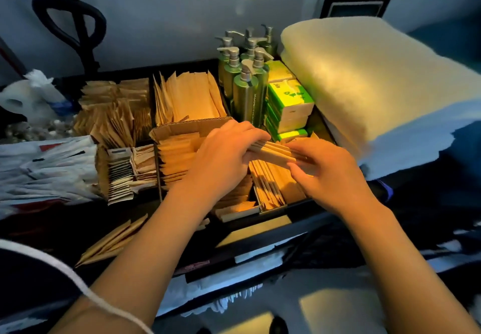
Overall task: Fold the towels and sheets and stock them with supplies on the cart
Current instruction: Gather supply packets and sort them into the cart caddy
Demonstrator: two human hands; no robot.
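Both hands hold one bundle of long brown paper packets (276,150) above the front right compartment of the cart's black supply tray (299,204). My left hand (223,156) grips the bundle's left end. My right hand (325,169) pinches its right end. Below the bundle, more of the same packets (268,185) stand in the compartment. A thick stack of folded cream towels (369,86) lies on the cart to the right of the tray.
Green pump bottles (244,73) and green-and-white boxes (289,104) stand at the tray's back right. Brown sachets (117,109) fill the left compartments, and a cardboard box (182,128) sits mid-tray. White wrapped items (44,167) lie at left. Loose brown packets (112,242) lie on the front ledge.
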